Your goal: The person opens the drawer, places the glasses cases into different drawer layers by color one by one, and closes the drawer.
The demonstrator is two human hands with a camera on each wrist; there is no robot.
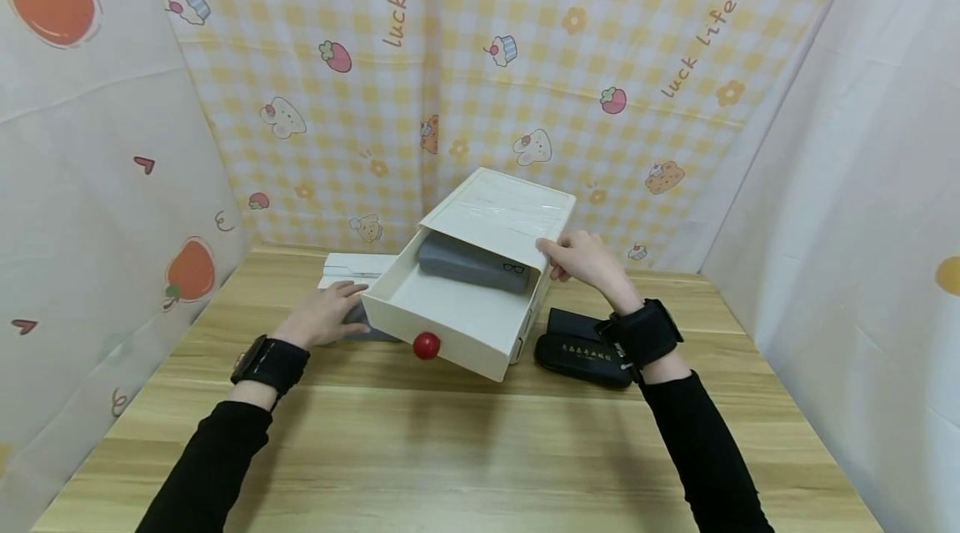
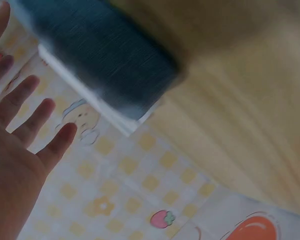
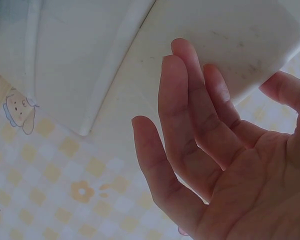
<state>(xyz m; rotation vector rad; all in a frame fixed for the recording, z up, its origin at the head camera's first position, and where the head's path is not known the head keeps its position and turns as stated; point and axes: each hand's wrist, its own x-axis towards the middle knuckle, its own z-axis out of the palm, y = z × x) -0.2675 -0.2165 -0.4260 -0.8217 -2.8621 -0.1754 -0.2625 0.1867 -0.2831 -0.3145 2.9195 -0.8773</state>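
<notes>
"Where is the white box (image 1: 501, 214) found?"
"At frame centre, tilted; its right edge is pinched by the right grip (image 1: 588, 260). By the left grip (image 1: 324, 316), fingers extended, nothing is held."
"Hazard?"
"The inner grey case (image 1: 472, 263) may be spilled if that one-edge pinch is lost."

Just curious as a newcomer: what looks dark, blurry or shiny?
Head view: brightest, with glare on the white box and soft shadows on the table; left wrist view: dim, the blue case blurred; right wrist view: dim, right hand fairly sharp.
</notes>
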